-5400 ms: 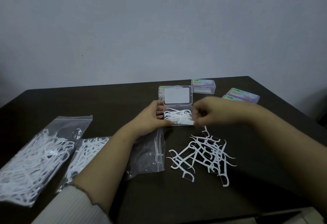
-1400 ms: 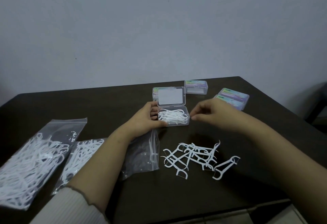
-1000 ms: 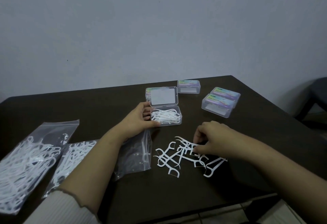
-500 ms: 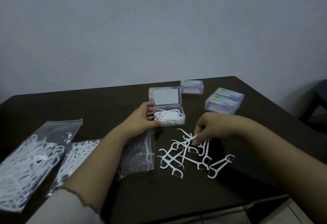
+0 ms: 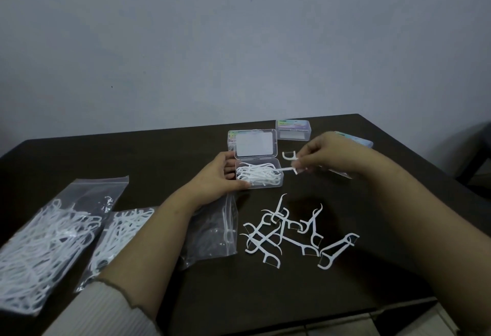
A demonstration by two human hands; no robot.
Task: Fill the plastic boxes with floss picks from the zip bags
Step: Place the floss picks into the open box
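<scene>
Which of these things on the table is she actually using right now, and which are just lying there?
In use: open box, picks pinched by right hand, left hand steadying box, loose pile.
Lying about: full bags, emptied bag, closed boxes.

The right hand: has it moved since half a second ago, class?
Yes. The right hand has risen from the loose floss picks on the table and now holds picks beside the open box.
</scene>
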